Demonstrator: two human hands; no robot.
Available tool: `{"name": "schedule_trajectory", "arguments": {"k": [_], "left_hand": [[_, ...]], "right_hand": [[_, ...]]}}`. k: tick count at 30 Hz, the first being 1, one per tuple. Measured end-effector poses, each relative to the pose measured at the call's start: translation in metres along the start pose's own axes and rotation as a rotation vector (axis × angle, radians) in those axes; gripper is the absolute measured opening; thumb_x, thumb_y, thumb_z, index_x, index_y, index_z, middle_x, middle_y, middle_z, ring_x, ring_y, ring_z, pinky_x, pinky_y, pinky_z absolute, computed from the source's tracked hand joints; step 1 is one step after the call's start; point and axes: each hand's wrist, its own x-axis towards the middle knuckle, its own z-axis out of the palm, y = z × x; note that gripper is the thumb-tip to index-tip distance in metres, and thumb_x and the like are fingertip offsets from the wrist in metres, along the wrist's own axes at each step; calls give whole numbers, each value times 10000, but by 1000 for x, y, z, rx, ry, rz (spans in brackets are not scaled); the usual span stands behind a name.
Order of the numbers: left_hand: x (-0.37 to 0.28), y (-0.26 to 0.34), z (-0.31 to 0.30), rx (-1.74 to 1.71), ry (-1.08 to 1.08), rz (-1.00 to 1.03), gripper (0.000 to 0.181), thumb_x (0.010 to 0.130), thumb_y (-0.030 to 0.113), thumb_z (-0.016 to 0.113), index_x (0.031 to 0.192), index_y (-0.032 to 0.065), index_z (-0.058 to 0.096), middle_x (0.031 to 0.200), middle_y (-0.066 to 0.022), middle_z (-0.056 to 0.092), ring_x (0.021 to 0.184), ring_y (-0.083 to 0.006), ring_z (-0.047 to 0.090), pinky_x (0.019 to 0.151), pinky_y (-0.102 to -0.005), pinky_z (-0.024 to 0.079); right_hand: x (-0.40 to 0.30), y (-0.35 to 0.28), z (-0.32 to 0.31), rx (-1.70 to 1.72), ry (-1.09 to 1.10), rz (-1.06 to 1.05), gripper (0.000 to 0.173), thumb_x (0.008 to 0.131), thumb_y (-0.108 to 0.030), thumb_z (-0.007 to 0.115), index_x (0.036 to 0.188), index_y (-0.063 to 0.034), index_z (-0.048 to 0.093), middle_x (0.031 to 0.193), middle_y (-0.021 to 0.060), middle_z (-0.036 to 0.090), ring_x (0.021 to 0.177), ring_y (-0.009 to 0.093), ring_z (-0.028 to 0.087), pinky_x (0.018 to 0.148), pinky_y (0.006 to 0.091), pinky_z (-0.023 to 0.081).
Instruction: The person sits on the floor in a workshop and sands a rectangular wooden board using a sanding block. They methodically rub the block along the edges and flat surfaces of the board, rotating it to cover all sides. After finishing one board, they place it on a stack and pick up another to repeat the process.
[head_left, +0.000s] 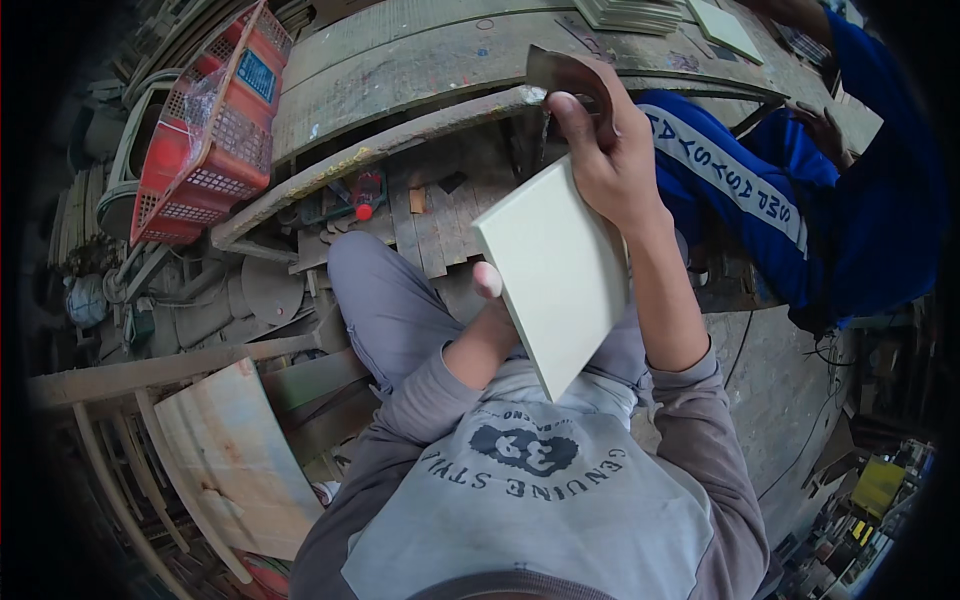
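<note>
A pale cream-painted flat board (559, 270) is tilted over my lap. My left hand (498, 301) grips it from behind and below; only the thumb shows at the left edge, and the fingers are hidden under the board. At the board's upper right edge is my right hand (613, 169), with a curled brown sheet (574, 73) that looks like sandpaper pinched between thumb and fingers. The sheet bends up over the fingers, close to the front rail of the wooden workbench (390, 67).
A red plastic basket (234, 146) stands on the left. Several pale boards (630, 16) are stacked on the bench, beside a single board (724, 31). A person in blue (892, 195) sits close on my right. Below the bench lies a red-capped bottle (366, 201). A wooden chair holds a panel (232, 450).
</note>
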Motion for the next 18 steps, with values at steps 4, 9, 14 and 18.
{"name": "schedule_trajectory", "arguments": {"k": [4, 9, 14, 18], "left_hand": [[-8, 3, 3, -12, 24, 5, 1399, 597, 859, 682, 1564, 21, 115, 1588, -241, 223, 1444, -381, 310, 1176, -517, 278], [-10, 9, 5, -20, 1, 62, 1396, 599, 858, 680, 1563, 21, 116, 1588, -242, 221, 1446, -382, 305, 1176, -518, 279], [-11, 8, 12, -30, -20, 114, 1393, 601, 858, 679, 1563, 21, 117, 1588, -242, 219, 1448, -383, 300, 1176, -519, 280], [-12, 7, 18, -42, -38, 154, 1391, 602, 858, 678, 1563, 21, 118, 1588, -243, 217, 1450, -384, 296, 1175, -520, 281]], "right_hand": [[-5, -5, -23, -242, 22, -214, 403, 824, 60, 608, 1211, -40, 660, 1283, 164, 615, 1196, 338, 575, 971, 390, 447], [-39, -63, -24, -140, -226, -480, 430, 767, -219, 751, 1191, -172, 704, 1244, 65, 689, 1203, 342, 619, 1102, 470, 354], [-50, -82, -14, -119, -385, -346, 374, 835, -246, 700, 1197, -155, 684, 1256, 111, 676, 1265, 396, 569, 1157, 517, 273], [-52, -82, -14, -36, -428, -375, 355, 876, -247, 661, 1208, -126, 691, 1269, 102, 670, 1304, 393, 532, 1196, 548, 155]]}}
